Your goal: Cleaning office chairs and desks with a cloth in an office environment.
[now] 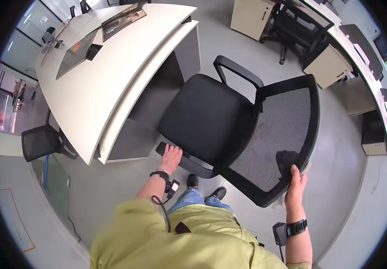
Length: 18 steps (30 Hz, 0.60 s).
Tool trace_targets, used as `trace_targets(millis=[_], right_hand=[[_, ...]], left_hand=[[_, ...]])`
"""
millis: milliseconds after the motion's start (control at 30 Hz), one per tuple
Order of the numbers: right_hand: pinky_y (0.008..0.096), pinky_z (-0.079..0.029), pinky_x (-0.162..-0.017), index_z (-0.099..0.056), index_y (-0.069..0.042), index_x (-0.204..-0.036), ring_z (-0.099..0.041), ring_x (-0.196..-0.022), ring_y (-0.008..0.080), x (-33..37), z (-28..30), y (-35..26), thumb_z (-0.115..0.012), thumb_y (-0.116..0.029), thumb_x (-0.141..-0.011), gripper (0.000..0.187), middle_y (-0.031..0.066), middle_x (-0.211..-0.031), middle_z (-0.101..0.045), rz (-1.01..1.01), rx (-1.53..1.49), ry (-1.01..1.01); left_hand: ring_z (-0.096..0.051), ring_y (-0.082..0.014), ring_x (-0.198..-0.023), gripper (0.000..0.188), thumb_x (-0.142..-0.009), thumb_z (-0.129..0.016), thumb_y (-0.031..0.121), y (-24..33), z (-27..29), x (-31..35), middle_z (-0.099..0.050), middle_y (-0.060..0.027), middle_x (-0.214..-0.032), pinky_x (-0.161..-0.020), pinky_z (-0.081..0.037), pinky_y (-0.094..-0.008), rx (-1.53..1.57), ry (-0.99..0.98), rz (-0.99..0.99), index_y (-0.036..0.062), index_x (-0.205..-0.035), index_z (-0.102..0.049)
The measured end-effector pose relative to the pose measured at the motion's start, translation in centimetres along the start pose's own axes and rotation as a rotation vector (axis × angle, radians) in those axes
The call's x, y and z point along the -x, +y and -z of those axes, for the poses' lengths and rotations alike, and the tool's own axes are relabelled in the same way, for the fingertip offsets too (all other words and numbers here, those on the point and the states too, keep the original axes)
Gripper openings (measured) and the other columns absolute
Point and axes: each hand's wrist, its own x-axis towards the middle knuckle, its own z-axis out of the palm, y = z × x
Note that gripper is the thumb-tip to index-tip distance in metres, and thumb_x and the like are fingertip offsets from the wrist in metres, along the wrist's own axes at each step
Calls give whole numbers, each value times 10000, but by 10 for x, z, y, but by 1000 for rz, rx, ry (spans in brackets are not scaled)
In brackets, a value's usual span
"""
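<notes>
A black office chair (207, 114) stands in front of me, its padded seat towards the desk and its mesh backrest (283, 130) to the right. My left hand (172, 158) is closed over the near armrest (198, 167), fingers across its top. At the backrest's near right corner, my right hand (295, 184) grips the frame, with the thumb on the mesh side and the fingers mostly hidden behind. Something pale shows by those fingers, too small to make out. The far armrest (238, 69) is untouched. The chair's base is hidden under the seat.
A white desk (144, 40) with grey panels stands close at the left, bearing framed displays (124, 21). Another black chair (41, 142) is beyond it. Beige cabinets (330, 67), a dark chair (294, 29) and a long desk line the right. Grey floor (337, 148) surrounds the chair.
</notes>
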Motion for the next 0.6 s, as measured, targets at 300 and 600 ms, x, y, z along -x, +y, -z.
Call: trace_targets(millis=[300,600], right_hand=[[300,-402,-875,-487,14,-1157,-523,-958,157,-22,-35,-12,-541,-218,-888,360,72,-1084,-563,-12,5,57],[300,-404,-864,-497,32,-1146,-515,-953,157,-9,-43,-9,-553,-233,-874,384,78,-1060,-563,-41,-36,83]], left_hand=[[-432,-245,-1123,425,-656,-662,32,-24,14,-12,-496,-73,-1072,-1081,-202,-468,92,63,9,95,-1052,-521],[-441,-231,-1116,407,-680,-652,48,-34,23,-3,-498,-57,-1080,-1063,-232,-486,15,2,-15,106,-1062,-524]])
